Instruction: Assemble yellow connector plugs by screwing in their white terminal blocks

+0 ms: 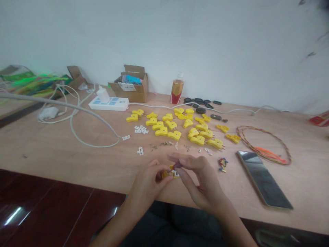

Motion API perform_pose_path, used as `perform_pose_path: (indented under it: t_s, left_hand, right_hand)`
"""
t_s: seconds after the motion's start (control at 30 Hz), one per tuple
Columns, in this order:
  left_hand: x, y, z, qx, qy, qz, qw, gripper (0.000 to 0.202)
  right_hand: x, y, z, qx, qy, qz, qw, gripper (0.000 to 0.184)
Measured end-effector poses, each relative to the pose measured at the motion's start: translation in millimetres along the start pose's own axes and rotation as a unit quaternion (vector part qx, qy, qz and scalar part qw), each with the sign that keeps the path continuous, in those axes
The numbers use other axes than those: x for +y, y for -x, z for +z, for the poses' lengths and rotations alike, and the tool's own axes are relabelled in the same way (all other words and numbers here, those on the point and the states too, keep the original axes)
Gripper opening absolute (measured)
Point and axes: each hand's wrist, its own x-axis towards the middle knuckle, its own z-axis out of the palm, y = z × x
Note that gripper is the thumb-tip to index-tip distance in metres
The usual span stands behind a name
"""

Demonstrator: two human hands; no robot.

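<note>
I count two hands and one phone (264, 178). My left hand (149, 181) and right hand (203, 185) meet at the table (64, 151) edge, left of the phone's near end. Between them is one yellow plug (169, 174). The left thumb and forefinger are pinched shut on its left side. The right fingertips (180, 168) are closed on its top and right side, where something reddish shows, too blurred to name. Between the hands and the phone lies one small red-and-blue heap (222, 164). Beyond the phone sits one wire coil (264, 144). Left of the phone and farther back lie roughly two dozen loose plugs (174, 135), with one white clip cluster (141, 129) beside them. Farthest back, left of the phone, are one bottle (177, 90), one box (132, 85) and one power strip (109, 103).
</note>
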Motion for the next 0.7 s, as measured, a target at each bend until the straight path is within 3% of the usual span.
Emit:
perform_pose_path:
  t_s: [0.1,0.3,0.53,0.6,0.7]
  left_hand:
    - [2,0,0.6,-0.003,-0.003,-0.015,1.000,0.016]
    - [3,0,0.0,-0.012,-0.014,-0.031,0.999,0.015]
    - [3,-1,1.5,0.002,-0.027,-0.025,0.999,0.012]
    - [3,-1,1.7,0.006,-0.032,-0.020,0.999,0.013]
    - [2,0,1.5,0.012,-0.036,-0.014,0.999,0.017]
  right_hand:
    - [0,4,0,-0.017,-0.064,0.037,0.997,0.031]
    - [8,3,14,0.097,-0.063,0.029,0.993,0.035]
    - [3,8,-4,-0.043,-0.078,0.076,0.993,0.029]
    - [-1,6,-1,-0.028,-0.079,0.062,0.995,0.028]
    - [-3,2,9,0.042,-0.051,0.045,0.997,0.030]
